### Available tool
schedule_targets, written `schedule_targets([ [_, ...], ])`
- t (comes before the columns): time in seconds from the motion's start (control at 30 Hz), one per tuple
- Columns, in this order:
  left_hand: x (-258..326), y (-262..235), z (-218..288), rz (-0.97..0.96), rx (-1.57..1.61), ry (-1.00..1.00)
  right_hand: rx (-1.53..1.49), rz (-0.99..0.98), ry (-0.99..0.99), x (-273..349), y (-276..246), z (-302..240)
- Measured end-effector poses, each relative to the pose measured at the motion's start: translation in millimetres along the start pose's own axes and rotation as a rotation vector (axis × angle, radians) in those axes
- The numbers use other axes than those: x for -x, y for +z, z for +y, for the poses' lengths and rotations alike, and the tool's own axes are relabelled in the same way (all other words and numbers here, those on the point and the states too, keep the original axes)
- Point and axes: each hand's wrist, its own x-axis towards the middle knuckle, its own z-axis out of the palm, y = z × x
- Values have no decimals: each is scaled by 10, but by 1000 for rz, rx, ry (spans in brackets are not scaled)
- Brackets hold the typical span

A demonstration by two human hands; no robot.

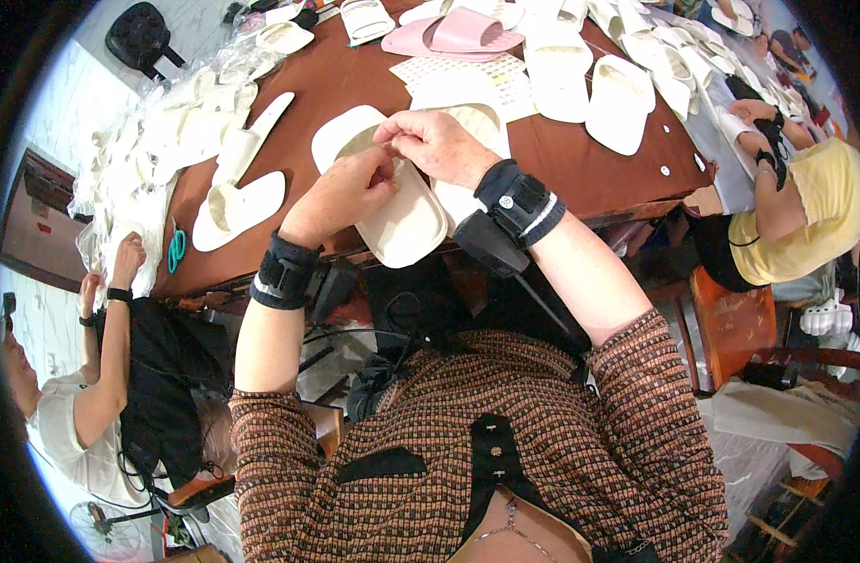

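A cream-white slipper (406, 220) lies sole-flat at the near edge of the brown table, toe pointing far-left, its heel end overhanging slightly. Just right of it, partly hidden, a second cream slipper (468, 117) lies alongside, touching it.

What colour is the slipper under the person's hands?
The slipper under both hands is cream white, plain with no pattern. The head view shows it best.

Left hand (341, 192) and right hand (437, 145) meet fingertips over a cream slipper (406, 220) on the brown tabletop (580, 164); pink slippers (453, 36) beyond.
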Motion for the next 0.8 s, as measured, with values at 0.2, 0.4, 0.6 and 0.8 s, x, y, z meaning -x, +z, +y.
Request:
schedule_targets([
  [0.2,2,35,0,36,-45,-5,31,7,-7,4,-5,-15],
  [0.4,-4,34,-44,21,-30,5,-17,-4,31,4,1,-5],
  [0.6,-20,-4,48,5,-58,3,-37,-20,44,-16,-9,-2],
  [0.8,51,51,-52,72,1,14,-42,-25,29,-13,24,-18],
])
